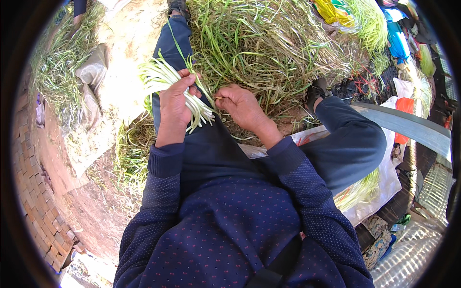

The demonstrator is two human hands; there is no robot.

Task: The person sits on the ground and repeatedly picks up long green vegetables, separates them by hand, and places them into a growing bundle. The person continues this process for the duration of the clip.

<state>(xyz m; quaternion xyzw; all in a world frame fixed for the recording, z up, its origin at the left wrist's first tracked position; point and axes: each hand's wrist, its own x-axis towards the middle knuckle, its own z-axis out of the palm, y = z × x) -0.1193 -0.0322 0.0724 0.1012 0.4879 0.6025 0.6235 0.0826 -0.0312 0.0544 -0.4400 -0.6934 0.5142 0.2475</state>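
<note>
My left hand is closed around a bundle of pale green stalks that look like garlic scapes. Their cut ends hang over my thigh, and the thin tips fan out to the left. A single leafy green stalk rises above the bundle, its lower part passing beside the left fingers. My right hand pinches the base of that stalk between thumb and forefinger. Something small and brownish shows at the right fingertips; I cannot tell what it is. Both hands are above my left leg, slightly apart.
A large heap of uncleaned leafy stalks lies ahead, between my feet. Trimmed pale stalks rest on a white sheet at right, near a curved metal bar. More green stalks lie far right. Another person's arm reaches in at upper left.
</note>
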